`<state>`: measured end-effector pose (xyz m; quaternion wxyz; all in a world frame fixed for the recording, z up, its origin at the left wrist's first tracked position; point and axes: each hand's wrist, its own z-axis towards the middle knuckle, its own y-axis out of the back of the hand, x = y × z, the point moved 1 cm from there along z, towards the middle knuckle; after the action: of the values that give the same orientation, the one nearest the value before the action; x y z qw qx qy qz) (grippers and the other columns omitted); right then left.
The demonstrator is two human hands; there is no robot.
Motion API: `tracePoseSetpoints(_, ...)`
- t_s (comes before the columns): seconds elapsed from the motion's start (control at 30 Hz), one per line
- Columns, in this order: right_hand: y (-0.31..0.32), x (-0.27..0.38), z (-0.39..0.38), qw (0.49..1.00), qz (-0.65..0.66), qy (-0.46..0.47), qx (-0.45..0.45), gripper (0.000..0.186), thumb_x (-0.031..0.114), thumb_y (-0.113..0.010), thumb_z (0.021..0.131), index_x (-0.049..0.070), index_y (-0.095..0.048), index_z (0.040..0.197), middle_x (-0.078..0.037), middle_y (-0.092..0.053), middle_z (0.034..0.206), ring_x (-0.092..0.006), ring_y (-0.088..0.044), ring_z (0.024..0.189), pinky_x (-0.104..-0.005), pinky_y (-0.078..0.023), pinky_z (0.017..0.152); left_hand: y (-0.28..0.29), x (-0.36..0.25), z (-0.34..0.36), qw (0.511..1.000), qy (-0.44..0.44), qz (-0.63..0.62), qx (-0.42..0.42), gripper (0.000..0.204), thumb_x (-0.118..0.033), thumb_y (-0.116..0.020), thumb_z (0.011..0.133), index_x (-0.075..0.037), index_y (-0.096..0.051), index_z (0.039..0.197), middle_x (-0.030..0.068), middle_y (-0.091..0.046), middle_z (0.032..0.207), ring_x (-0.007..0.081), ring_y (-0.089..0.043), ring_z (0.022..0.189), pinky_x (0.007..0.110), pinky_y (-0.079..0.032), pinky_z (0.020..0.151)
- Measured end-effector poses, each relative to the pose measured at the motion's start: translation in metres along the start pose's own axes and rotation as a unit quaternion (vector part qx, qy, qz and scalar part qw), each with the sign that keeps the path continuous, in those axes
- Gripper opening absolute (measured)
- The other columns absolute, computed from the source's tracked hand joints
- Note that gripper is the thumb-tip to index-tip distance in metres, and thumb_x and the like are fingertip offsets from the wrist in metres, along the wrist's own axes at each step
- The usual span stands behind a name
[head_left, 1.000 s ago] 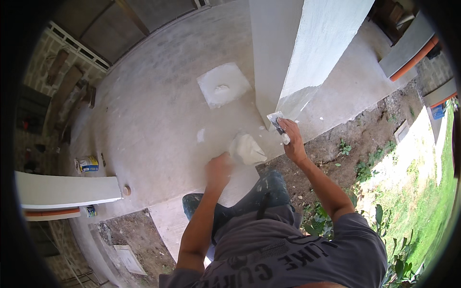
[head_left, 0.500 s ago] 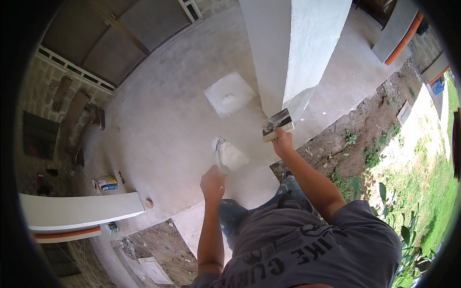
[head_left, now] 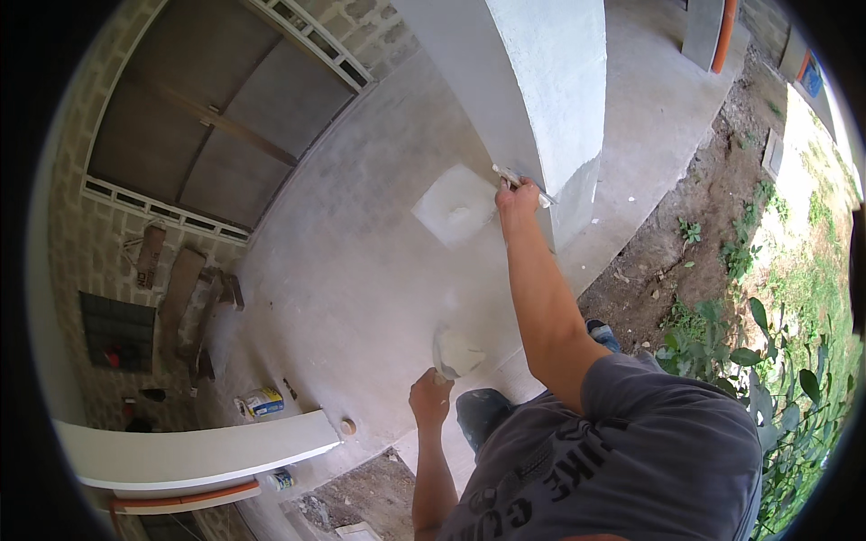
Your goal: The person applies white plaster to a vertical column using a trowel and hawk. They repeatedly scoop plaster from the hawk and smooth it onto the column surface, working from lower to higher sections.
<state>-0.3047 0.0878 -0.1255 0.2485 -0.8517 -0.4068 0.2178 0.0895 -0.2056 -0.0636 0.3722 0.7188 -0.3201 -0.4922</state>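
Observation:
My right hand [head_left: 516, 196] grips a flat metal trowel [head_left: 523, 183] and presses its blade against the lower edge of a pale grey plastered column [head_left: 532, 81]. My left hand [head_left: 430, 398] is lower, near my body, closed on a hawk board loaded with white plaster [head_left: 456, 351]. The column stands on a concrete floor [head_left: 361, 270], and its lowest part looks darker and wet.
A square white patch of plaster [head_left: 456, 206] lies on the floor left of the column. A white beam [head_left: 198, 448] crosses the lower left, with a bag [head_left: 263, 400] and small containers near it. Soil, weeds and grass [head_left: 722, 261] run along the right.
My right hand has risen with the trowel from the column's base up along its edge. My left hand with the plaster board has dropped lower, and the view has tilted upward.

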Motion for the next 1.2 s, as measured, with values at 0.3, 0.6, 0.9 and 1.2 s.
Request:
tracePoseSetpoints(0.3,-0.116,-0.056,-0.229,0.991,-0.041,0.073,0.103,0.038,-0.001,-0.069,0.101,-0.006,-0.053,0.135,-0.015,-0.065,0.129,-0.0250,-0.070,0.110,-0.0430,-0.058,0.093,0.023,-0.019,0.027,0.996,-0.081,0.002,-0.041,0.024,-0.021,-0.084,0.087,-0.004,-0.071,0.097,0.0203,-0.076,0.093,0.0468,-0.073,0.090,0.054,-0.056,0.077)
tracePoseSetpoints(0.6,0.028,0.090,-0.290,0.547,-0.652,0.082,0.518,0.035,-0.003,-0.074,0.094,0.006,-0.071,0.128,-0.010,-0.064,0.144,-0.0226,-0.064,0.125,-0.0395,-0.052,0.101,0.038,-0.072,0.046,0.996,-0.053,0.036,-0.064,0.033,-0.030,-0.087,0.086,-0.005,-0.068,0.095,0.0195,-0.077,0.093,0.0466,-0.073,0.092,0.055,-0.057,0.079)
tracePoseSetpoints(0.9,0.038,0.237,-0.220,-0.020,-0.658,0.293,0.693,0.080,-0.008,-0.074,0.080,0.012,-0.061,0.157,-0.012,-0.059,0.159,-0.0382,-0.049,0.152,-0.0664,-0.032,0.128,0.023,-0.154,0.051,0.987,-0.158,0.015,-0.037,0.029,-0.033,-0.080,0.091,-0.006,-0.071,0.098,0.0198,-0.077,0.094,0.0477,-0.072,0.094,0.056,-0.056,0.081)
tracePoseSetpoints(1.2,-0.188,0.190,-0.230,-0.008,-0.527,0.676,0.514,0.076,-0.010,-0.068,0.083,0.005,-0.059,0.157,-0.013,-0.064,0.157,-0.0378,-0.058,0.144,-0.0523,-0.039,0.118,0.014,-0.181,0.050,0.990,-0.124,-0.062,-0.010,0.028,-0.017,-0.088,0.085,-0.001,-0.072,0.103,0.0241,-0.075,0.090,0.0459,-0.072,0.086,0.047,-0.055,0.075)
